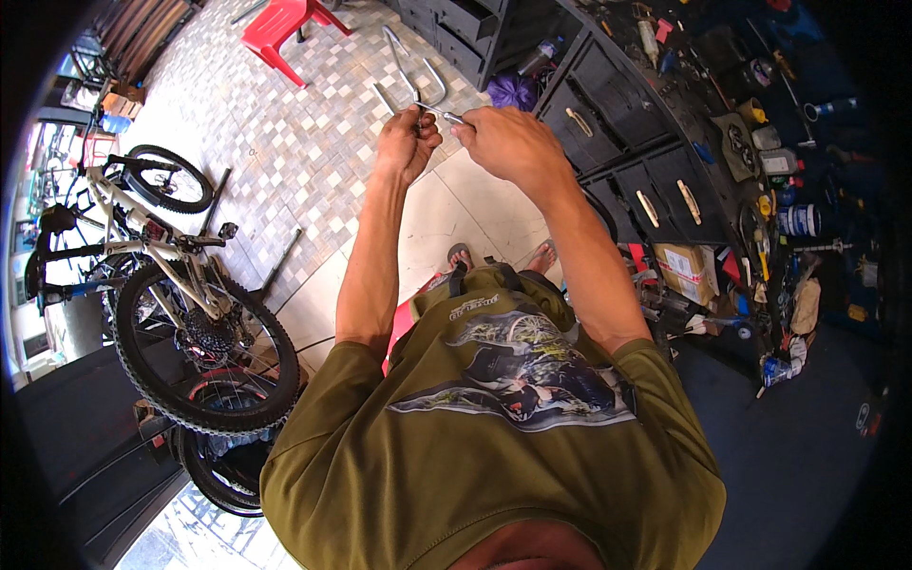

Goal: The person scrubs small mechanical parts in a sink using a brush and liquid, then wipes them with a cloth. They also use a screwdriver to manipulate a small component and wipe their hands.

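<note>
Both of my hands are raised close together in front of me. Curled fingers close my left hand (408, 145) at the tip of a slim metal hand tool (448, 116); whatever small part sits in them is hidden. My right hand (514, 142) wraps around the handle end of that tool, and its exact kind is unclear. Just beyond the fingers shows bent silver tubing (403, 71), a frame with several arms. I cannot tell whether it touches my left hand or stands on the floor behind it.
A white mountain bike (180, 271) stands at the left. A red plastic chair (285, 36) is at the far side on the tiled floor (318, 123). Dark drawer cabinets (617, 104) line the right, their top crowded with tools and bottles. A purple bag (513, 92) lies beside them.
</note>
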`<act>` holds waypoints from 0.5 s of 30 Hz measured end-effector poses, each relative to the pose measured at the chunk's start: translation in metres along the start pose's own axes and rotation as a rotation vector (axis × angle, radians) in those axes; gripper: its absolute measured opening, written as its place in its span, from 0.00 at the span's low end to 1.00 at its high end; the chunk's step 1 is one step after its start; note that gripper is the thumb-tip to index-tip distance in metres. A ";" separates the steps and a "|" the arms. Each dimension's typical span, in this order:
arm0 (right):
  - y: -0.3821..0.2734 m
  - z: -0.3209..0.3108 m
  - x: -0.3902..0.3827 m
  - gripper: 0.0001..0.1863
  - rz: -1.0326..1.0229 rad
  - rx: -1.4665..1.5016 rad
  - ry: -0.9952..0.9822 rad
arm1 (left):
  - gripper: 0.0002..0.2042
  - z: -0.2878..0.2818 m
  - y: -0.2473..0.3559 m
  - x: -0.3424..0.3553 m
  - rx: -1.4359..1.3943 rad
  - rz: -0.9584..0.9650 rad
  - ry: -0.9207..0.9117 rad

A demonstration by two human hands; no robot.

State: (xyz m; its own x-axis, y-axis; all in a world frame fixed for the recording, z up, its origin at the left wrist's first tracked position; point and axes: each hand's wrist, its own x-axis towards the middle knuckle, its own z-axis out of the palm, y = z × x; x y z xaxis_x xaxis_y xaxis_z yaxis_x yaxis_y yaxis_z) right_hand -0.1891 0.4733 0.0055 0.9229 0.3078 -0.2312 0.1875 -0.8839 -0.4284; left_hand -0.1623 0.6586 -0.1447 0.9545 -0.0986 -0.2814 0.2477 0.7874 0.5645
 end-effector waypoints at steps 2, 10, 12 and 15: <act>0.002 0.000 0.000 0.19 0.002 -0.003 0.007 | 0.07 0.004 -0.003 -0.001 0.054 0.020 0.033; -0.001 -0.006 -0.005 0.18 0.014 -0.026 0.002 | 0.08 0.000 -0.010 0.004 0.175 0.070 0.127; 0.004 -0.001 -0.001 0.18 0.006 -0.034 0.017 | 0.08 0.002 -0.010 0.004 0.148 0.064 0.087; 0.011 0.001 -0.001 0.19 0.008 -0.014 0.049 | 0.06 0.016 -0.009 0.000 0.130 0.053 0.104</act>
State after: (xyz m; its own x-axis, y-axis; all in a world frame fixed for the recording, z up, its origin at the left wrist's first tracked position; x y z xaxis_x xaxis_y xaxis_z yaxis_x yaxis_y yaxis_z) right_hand -0.1890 0.4640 0.0001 0.9396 0.2837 -0.1915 0.1845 -0.8911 -0.4146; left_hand -0.1617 0.6418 -0.1371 0.9462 0.0100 -0.3236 0.2233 0.7035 0.6747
